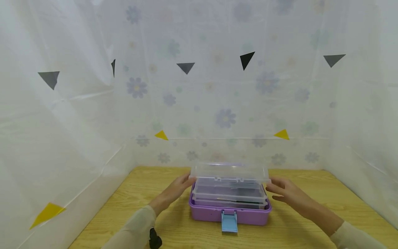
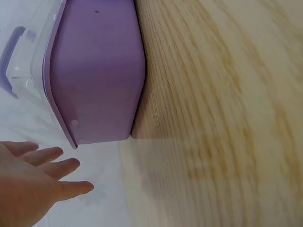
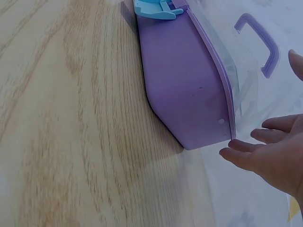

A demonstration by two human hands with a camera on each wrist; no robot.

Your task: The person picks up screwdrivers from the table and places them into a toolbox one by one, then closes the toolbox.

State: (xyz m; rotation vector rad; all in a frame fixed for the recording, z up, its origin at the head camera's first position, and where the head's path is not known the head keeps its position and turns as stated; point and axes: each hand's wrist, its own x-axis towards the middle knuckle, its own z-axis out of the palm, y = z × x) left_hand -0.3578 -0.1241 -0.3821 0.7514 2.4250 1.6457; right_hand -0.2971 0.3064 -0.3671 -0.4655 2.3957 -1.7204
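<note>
A purple storage box [image 1: 206, 214] stands on the table, with a light blue latch [image 1: 229, 224] hanging down at its front. Its clear lid [image 1: 230, 171] is raised and tilted back, and a purple handle [image 3: 265, 42] shows on it in the right wrist view. Clear trays [image 1: 230, 197] sit inside, with thin dark items faintly visible through them. My left hand [image 1: 174, 190] is at the lid's left end, fingers extended. At the right end is my right hand [image 1: 290, 195], its fingers spread and slightly bent beside the lid's corner.
The wooden table [image 1: 124, 214] runs back to a white sheet [image 1: 199, 114] printed with pale flowers, with black and yellow triangles on it. Similar white sheeting hangs at both sides. A small black object [image 1: 154, 238] is by the left sleeve.
</note>
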